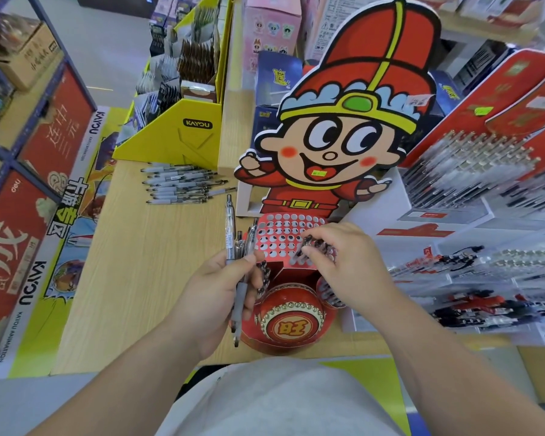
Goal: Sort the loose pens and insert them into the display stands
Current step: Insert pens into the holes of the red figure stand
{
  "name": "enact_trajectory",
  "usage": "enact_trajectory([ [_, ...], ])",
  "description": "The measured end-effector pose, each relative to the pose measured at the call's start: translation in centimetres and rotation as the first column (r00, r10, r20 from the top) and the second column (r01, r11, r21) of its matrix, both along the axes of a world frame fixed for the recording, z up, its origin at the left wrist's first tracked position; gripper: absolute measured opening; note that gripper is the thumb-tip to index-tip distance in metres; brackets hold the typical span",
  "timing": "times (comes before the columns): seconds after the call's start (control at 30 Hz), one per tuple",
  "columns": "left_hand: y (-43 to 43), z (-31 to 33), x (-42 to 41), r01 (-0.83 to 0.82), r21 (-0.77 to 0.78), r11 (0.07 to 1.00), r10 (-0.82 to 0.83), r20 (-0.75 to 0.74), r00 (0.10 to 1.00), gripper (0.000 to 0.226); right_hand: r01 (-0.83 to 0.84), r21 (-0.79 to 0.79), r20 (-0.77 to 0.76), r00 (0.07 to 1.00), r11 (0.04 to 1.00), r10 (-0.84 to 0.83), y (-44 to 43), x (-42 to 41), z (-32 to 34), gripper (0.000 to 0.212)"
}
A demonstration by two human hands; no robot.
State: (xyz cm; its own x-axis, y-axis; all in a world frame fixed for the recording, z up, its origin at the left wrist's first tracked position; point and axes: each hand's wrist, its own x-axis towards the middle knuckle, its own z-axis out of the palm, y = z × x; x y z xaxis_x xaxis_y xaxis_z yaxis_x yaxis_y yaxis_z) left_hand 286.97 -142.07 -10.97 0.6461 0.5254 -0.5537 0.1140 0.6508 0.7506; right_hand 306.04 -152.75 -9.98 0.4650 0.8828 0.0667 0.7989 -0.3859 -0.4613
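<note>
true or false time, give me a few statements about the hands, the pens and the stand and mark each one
1. The left hand grips a bunch of pens. True.
2. The right hand lies flat on the table. False: its fingers curl round dark pens at the red hole grid.
3. A heap of loose pens lies on the table beside the yellow box. True.
4. Every hole in the grid is filled. False: most of the holes that show stand empty.
</note>
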Motion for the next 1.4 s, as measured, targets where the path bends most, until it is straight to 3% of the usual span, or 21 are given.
enact_trajectory([
  [0.53,-0.3,0.1,0.5,0.036,0.01,0.999,-0.036,0.011,0.999,0.019,-0.043,-0.094,-0.043,0.998,0.995,0.039,0.0,1.0,1.3,0.027],
  [0.87,-0.2,0.2,0.9,0.066,0.03,0.997,-0.067,0.014,0.998,0.023,-0.028,-0.066,-0.064,0.998,0.997,0.024,0.5,0.6,0.9,0.02],
  [1.0,-0.2,1.2,1.3,0.12,0.085,0.989,-0.126,0.073,0.989,0.021,-0.01,-0.102,-0.074,0.997,0.995,0.002,0.3,0.7,1.1,0.028],
  [1.07,-0.2,2.1,1.6,0.16,0.133,0.978,-0.172,0.085,0.981,0.026,0.033,-0.024,-0.123,0.992,0.999,-0.035,0.2,0.5,1.8,0.032],
  [1.17,0.0,3.4,2.3,0.23,0.23,0.946,-0.253,0.076,0.964,0.017,0.188,0.153,-0.338,0.932,0.97,-0.127,0.2,-0.2,4.0,0.018],
  [1.27,-0.1,4.6,3.3,0.295,0.323,0.899,-0.321,0.031,0.946,0.035,0.273,0.195,-0.647,0.758,0.942,-0.085,0.2,-1.0,6.3,0.011],
  [1.4,-0.4,5.9,4.7,0.341,0.415,0.844,-0.362,-0.031,0.932,0.023,0.375,0.19,-0.825,0.561,0.907,-0.059,-0.4,-0.7,7.2,0.011],
])
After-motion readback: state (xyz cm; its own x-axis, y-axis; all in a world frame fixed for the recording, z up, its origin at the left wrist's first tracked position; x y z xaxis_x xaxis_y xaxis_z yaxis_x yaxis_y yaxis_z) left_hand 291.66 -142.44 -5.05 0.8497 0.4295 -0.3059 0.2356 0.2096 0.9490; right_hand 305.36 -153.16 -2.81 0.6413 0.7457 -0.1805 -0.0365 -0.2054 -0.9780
